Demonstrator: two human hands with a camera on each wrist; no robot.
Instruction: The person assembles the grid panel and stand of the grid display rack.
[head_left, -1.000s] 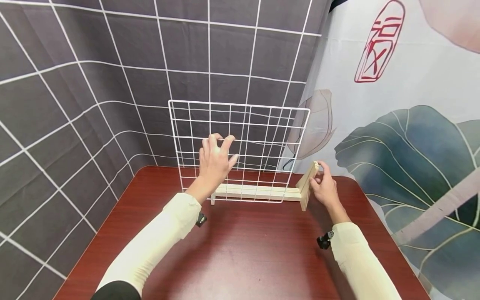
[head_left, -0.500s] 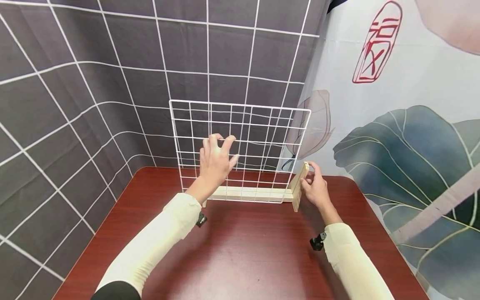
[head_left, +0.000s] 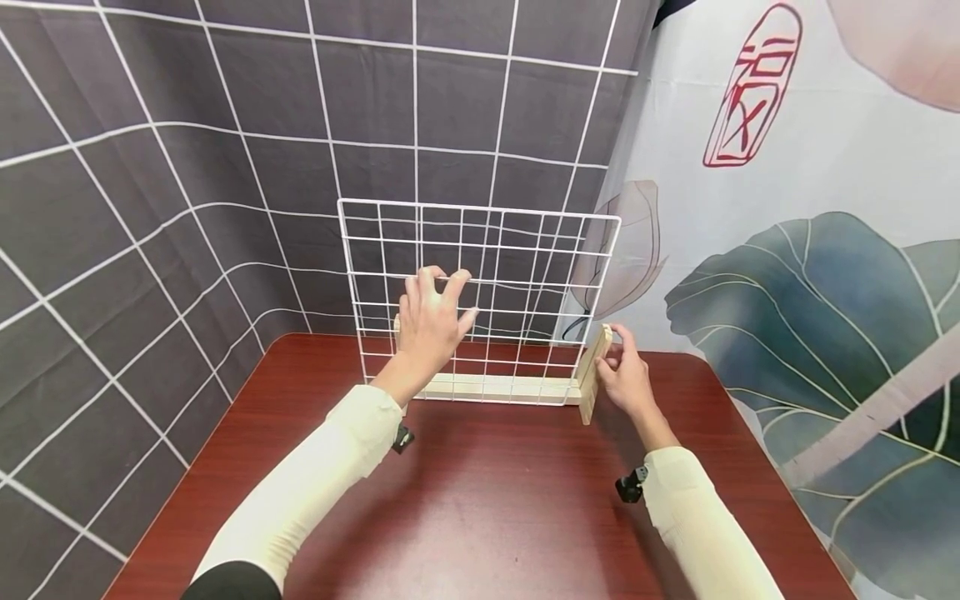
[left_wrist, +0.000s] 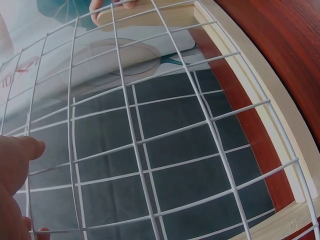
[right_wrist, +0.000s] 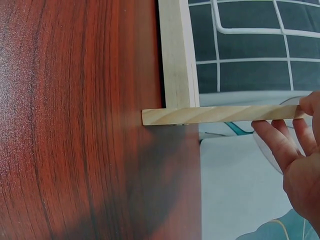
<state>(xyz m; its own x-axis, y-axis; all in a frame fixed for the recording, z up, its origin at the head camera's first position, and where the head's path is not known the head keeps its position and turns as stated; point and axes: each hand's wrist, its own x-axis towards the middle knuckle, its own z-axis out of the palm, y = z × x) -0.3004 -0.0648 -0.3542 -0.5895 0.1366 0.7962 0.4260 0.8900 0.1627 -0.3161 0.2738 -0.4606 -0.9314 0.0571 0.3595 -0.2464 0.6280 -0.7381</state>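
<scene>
My left hand (head_left: 431, 321) grips a white wire grid panel (head_left: 497, 247), its fingers hooked over the wires near the middle. The panel stands up, leaning slightly, in front of a pale wooden stand. In the head view the stand's crossbar (head_left: 495, 388) shows through the lower wires. My right hand (head_left: 630, 379) pinches the top of the stand's right side board (head_left: 590, 375), fingers on its outer face. In the right wrist view this side board (right_wrist: 220, 114) meets the crossbar (right_wrist: 176, 55) at a right angle. The stand's left end is mostly hidden behind my left hand.
The stand is on a dark red wooden table (head_left: 480, 500). Behind it hangs a grey curtain (head_left: 480, 100) with white grid lines. A white curtain (head_left: 690, 133) with leaf prints hangs at the right. A small black camera (head_left: 632, 485) is on my right wrist.
My right hand has moved the wooden stand left, bringing its right side board close to the panel's lower right corner. My left hand and the wire panel have hardly moved.
</scene>
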